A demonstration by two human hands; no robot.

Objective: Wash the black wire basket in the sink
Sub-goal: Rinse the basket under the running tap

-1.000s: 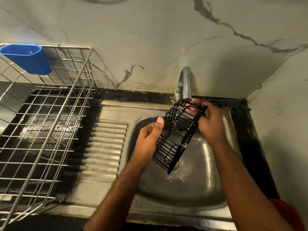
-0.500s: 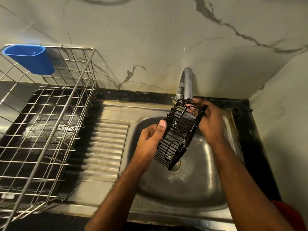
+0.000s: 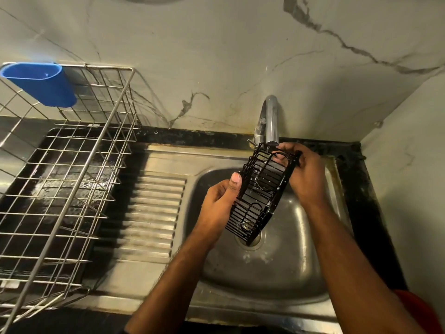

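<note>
One sink [image 3: 310, 268] here, and everything counts off it: one tap [image 3: 271, 119] at its back edge, one black basket [image 3: 261, 196] above its bowl, two hands on that, one dish rack [image 3: 72, 179] to its left, one blue cup [image 3: 41, 84] hooked on that rack.

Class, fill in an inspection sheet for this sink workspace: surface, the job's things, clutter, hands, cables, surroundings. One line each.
Surface: steel sink with a ribbed drainboard on its left; black counter edge behind.
Job's things: black wire basket held tilted over the basin, its top end right under the tap; whether water is running cannot be told.
Clutter: steel dish rack on the left, a blue plastic holder hung on its back rim.
Hands: left hand grips the basket's left side; right hand grips its upper end.
Cables: nothing seen.
Surroundings: veined marble wall behind and to the right.
</note>
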